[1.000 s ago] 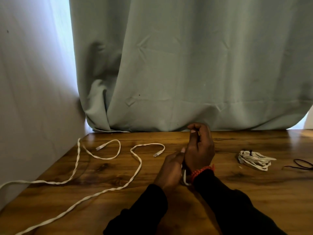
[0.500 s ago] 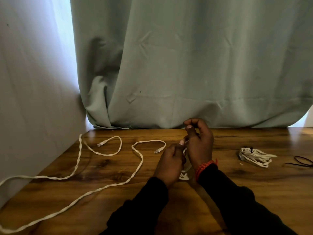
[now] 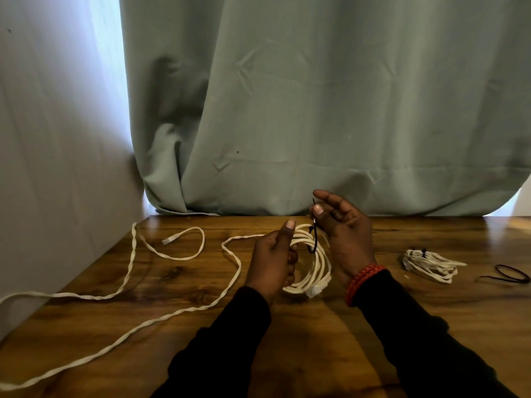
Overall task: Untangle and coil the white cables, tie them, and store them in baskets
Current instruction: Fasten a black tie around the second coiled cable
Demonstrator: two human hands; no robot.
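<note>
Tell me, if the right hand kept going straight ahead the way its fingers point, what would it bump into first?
Probably the green curtain hanging behind the table's far edge. The right hand points up and away, and nothing else shows in between, though depth is hard to judge.

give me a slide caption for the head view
Left hand holds a white coil while right hand pinches a black tie around it.
</note>
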